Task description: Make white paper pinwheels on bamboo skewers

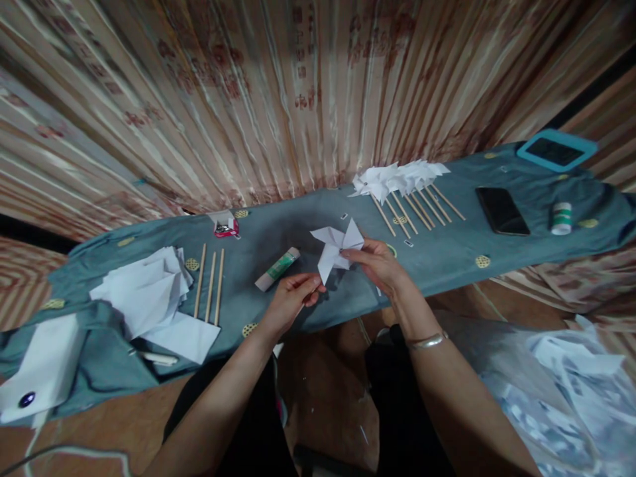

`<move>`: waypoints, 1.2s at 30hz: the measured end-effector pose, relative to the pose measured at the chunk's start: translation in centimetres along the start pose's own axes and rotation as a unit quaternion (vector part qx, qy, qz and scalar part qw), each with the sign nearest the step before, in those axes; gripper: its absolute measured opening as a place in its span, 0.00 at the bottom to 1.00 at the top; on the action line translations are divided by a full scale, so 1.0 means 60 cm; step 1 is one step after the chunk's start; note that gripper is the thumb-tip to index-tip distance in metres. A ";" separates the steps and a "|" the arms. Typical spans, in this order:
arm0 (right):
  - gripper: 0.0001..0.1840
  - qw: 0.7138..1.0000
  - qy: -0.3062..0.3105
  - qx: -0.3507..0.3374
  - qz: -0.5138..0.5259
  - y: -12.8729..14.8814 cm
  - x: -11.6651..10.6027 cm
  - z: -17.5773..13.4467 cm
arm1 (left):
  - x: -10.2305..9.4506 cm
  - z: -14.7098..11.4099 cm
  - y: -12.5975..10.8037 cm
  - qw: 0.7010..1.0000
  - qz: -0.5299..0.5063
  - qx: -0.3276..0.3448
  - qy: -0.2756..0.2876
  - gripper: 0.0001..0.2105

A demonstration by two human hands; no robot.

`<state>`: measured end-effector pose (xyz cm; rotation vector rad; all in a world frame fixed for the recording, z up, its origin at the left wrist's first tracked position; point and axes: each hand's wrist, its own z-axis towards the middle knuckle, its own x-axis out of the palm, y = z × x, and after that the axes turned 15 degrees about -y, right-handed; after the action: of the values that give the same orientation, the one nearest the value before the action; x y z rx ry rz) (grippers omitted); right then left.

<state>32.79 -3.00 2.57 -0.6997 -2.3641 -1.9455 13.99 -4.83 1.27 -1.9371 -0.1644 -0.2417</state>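
Note:
A white folded paper pinwheel (330,254) is held up over the middle of the table between both hands. My right hand (380,263) grips it from the right, thumb pressed near its centre. My left hand (294,298) is closed in a pinch at the pinwheel's lower tip; whether a stick lies within those fingers is hard to make out. Just left of the pinwheel, a glue stick (277,269) with a green label lies on the cloth. Beyond my right hand rests a row of pinwheels (400,179) on wooden sticks.
Left on the green tablecloth (238,278) are three wooden sticks (211,285), a paper stack (144,288), a pen (158,358), a small red box (226,226) and a white device (47,364). Right: phone (501,211), green-white cylinder (562,218), blue-framed device (556,150). A plastic bag (551,397) sits below.

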 end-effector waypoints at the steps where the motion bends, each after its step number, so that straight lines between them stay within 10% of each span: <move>1: 0.12 1.000 -0.005 -0.002 0.005 -0.002 0.000 0.002 | 0.000 0.003 0.001 1.000 0.007 0.007 -0.008 0.12; 15: 0.06 0.987 -0.097 0.044 0.121 -0.046 0.049 0.017 | -0.028 0.034 -0.007 0.912 0.290 0.282 -0.071 0.08; 25: 0.08 0.993 -0.076 0.002 0.095 -0.036 0.049 -0.006 | -0.039 0.051 0.010 0.916 0.319 0.234 -0.064 0.11; 36: 0.11 0.999 -0.019 0.027 0.026 -0.034 0.015 -0.003 | -0.032 0.055 0.002 0.857 0.391 0.334 -0.040 0.11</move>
<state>31.27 -3.15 0.97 -0.7926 -2.3836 -1.8587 12.46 -1.83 -0.47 -1.1807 0.4398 0.4016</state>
